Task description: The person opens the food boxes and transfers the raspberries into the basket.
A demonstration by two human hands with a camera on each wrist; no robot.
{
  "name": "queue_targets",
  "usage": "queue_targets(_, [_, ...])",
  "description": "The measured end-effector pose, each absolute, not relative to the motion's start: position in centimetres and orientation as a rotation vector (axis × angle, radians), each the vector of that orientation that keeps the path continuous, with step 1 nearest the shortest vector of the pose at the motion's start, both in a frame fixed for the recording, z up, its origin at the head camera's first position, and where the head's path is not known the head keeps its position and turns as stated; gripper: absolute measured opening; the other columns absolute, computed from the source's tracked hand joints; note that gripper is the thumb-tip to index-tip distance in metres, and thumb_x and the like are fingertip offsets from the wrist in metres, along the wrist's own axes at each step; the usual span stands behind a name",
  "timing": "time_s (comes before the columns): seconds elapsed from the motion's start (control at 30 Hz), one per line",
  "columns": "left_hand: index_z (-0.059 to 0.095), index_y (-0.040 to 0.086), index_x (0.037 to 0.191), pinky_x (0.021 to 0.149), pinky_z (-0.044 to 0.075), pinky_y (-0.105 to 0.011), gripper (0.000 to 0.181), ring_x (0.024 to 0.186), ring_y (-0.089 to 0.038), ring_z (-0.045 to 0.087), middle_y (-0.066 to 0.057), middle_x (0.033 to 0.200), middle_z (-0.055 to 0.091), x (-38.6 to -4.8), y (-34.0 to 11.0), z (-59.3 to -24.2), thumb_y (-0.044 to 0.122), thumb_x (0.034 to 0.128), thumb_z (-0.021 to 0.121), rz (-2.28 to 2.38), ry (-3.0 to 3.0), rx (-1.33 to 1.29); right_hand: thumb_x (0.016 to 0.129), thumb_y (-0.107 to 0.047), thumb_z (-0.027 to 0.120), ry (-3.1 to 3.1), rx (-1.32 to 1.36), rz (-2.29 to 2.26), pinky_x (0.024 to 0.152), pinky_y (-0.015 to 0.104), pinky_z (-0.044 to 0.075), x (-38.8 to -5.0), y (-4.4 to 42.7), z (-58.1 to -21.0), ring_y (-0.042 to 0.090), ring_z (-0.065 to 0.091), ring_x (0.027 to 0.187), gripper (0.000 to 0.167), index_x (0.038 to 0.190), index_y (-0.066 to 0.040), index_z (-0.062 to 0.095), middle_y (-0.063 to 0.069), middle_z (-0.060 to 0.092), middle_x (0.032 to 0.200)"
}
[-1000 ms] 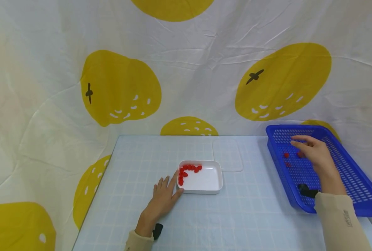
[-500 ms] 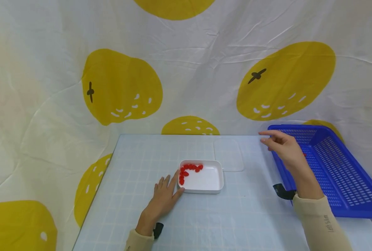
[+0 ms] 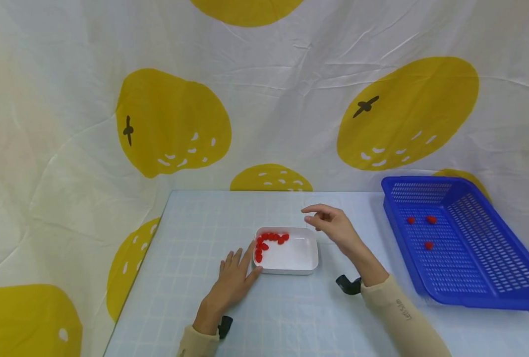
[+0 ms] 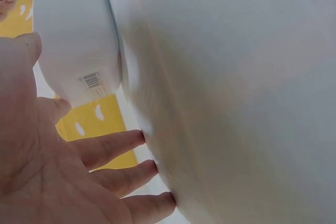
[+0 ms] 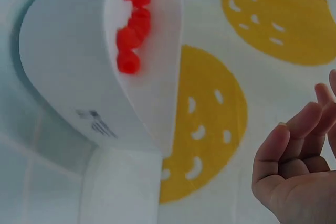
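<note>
A white rectangular box (image 3: 293,260) holds several small red pieces (image 3: 264,237), raspberry-like in the right wrist view, along its far and left sides. My left hand (image 3: 235,277) is spread flat beside it, thumb and index finger touching the box's left end. In the left wrist view, its other fingertips (image 4: 157,205) rest on the table. My right hand (image 3: 333,225) hovers at the box's far right corner. Its index finger reaches out above the thumb, with the other fingers bent; no object shows between them, and the inside of the grasp is hidden.
A blue perforated basket (image 3: 402,258) at the right contains several red pieces (image 3: 429,245). A thin transparent lid (image 3: 324,238) lies behind the box, partly covered by my right hand. A white curtain (image 3: 286,124) with yellow fruit prints hangs behind the table (image 3: 202,223).
My right hand has travelled left from over the blue basket to the box's far right corner. The left hand and the box have stayed where they were.
</note>
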State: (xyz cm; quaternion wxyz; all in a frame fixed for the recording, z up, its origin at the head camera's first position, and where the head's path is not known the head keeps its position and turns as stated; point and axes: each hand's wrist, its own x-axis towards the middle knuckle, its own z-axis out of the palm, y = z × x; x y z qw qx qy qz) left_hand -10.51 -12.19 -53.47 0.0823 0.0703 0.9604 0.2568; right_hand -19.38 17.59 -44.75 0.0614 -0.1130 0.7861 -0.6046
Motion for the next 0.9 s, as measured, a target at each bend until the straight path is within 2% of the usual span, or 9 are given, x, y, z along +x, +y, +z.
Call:
queue_targets(0.1, [0.017, 0.029, 0.162, 0.113, 0.014, -0.069, 0.079, 0.146, -0.048, 0.019, -0.021, 0.157, 0.032, -10.5, -12.1, -53.5, 0.053, 0.0974, 0.057, 0.758, 2.859, 0.206, 0.097, -0.024, 0.069, 2.315, -0.353, -1.830, 0.070, 0.029, 0.050, -18.9, 15.7, -45.1, 0.036, 0.055, 0.082, 0.032, 0.122, -0.005, 0.070, 0.018, 0.056, 0.083])
queue_targets(0.27, [0.015, 0.030, 0.162, 0.113, 0.014, -0.068, 0.080, 0.146, -0.048, 0.019, -0.020, 0.158, 0.032, -10.6, -12.1, -53.6, 0.055, 0.0971, 0.055, 0.739, 2.860, 0.209, 0.099, -0.011, 0.064, 2.243, -0.350, -1.794, 0.069, 0.029, 0.049, -18.6, 13.3, -46.4, 0.043, 0.053, 0.082, 0.027, 0.123, 0.000, 0.068, 0.018, 0.058, 0.080])
queue_targets(0.4, [0.014, 0.030, 0.162, 0.113, 0.014, -0.069, 0.080, 0.145, -0.048, 0.019, -0.021, 0.158, 0.032, -10.7, -12.1, -53.6, 0.056, 0.0972, 0.054, 0.732, 2.860, 0.217, 0.099, -0.016, 0.065, 2.210, -0.343, -1.811, 0.068, 0.033, 0.049, -19.4, 12.1, -49.5, 0.037, 0.053, 0.079, 0.027, 0.123, -0.004, 0.070, 0.020, 0.060, 0.085])
queue_targets(0.57, [0.015, 0.030, 0.162, 0.112, 0.014, -0.069, 0.079, 0.145, -0.049, 0.020, -0.022, 0.157, 0.032, -10.7, -12.2, -53.5, 0.056, 0.0977, 0.054, 0.743, 2.856, 0.226, 0.096, -0.024, 0.070, 2.208, -0.291, -1.786, 0.072, 0.042, 0.053, -19.2, 10.6, -50.9, 0.040, 0.056, 0.082, 0.031, 0.122, -0.008, 0.071, 0.023, 0.065, 0.094])
queue_targets(0.7, [0.016, 0.030, 0.162, 0.111, 0.015, -0.070, 0.079, 0.144, -0.050, 0.021, -0.022, 0.156, 0.033, -10.7, -12.3, -53.5, 0.056, 0.0975, 0.054, 0.744, 2.861, 0.232, 0.094, -0.026, 0.072, 2.227, -0.274, -1.724, 0.070, 0.037, 0.053, -19.1, 9.6, -51.7, 0.032, 0.057, 0.080, 0.032, 0.124, -0.014, 0.072, 0.011, 0.070, 0.104])
queue_targets(0.8, [0.016, 0.030, 0.162, 0.111, 0.015, -0.070, 0.079, 0.144, -0.049, 0.021, -0.022, 0.156, 0.033, -10.7, -12.3, -53.5, 0.057, 0.0974, 0.053, 0.741, 2.860, 0.233, 0.095, -0.021, 0.071, 2.228, -0.331, -1.700, 0.065, 0.030, 0.050, -19.3, 9.1, -52.5, 0.027, 0.055, 0.075, 0.031, 0.125, -0.013, 0.072, 0.006, 0.070, 0.116])
queue_targets(0.9, [0.016, 0.030, 0.162, 0.112, 0.015, -0.070, 0.079, 0.144, -0.049, 0.021, -0.022, 0.157, 0.033, -10.6, -12.4, -53.4, 0.057, 0.0975, 0.053, 0.753, 2.857, 0.235, 0.095, -0.017, 0.070, 2.249, -0.412, -1.671, 0.064, 0.027, 0.051, -19.4, 8.6, -53.0, 0.027, 0.056, 0.073, 0.030, 0.124, -0.010, 0.072, 0.006, 0.068, 0.122])
